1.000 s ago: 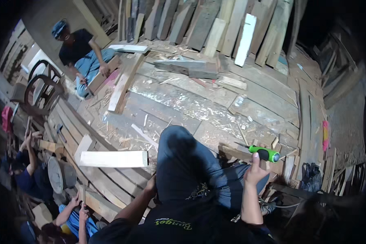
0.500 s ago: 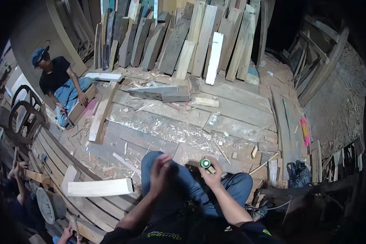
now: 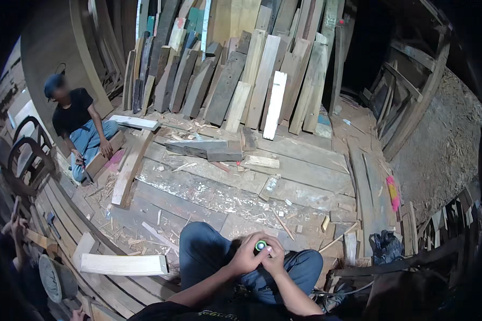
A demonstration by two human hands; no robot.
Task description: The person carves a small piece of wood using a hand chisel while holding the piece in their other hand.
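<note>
The left hand [image 3: 245,257] and the right hand [image 3: 275,255] meet over the person's lap, both curled tight around a small green-tipped tool [image 3: 260,245] whose round green end pokes up between them; what kind of tool it is cannot be told, as the fingers hide the body. Just below the hands lie the knees in blue jeans [image 3: 209,251]. Beyond the hands spreads a plank floor [image 3: 209,187] strewn with chips and offcuts, and well off to their left lies a pale cut board [image 3: 124,264]. Farther ahead, timber planks [image 3: 241,80] lean in a row, and far to the left a seated person [image 3: 77,125] works on a board. With so little of the tool showing, a slip of grip could likely drop it among the litter, where it would be hard to find.
</note>
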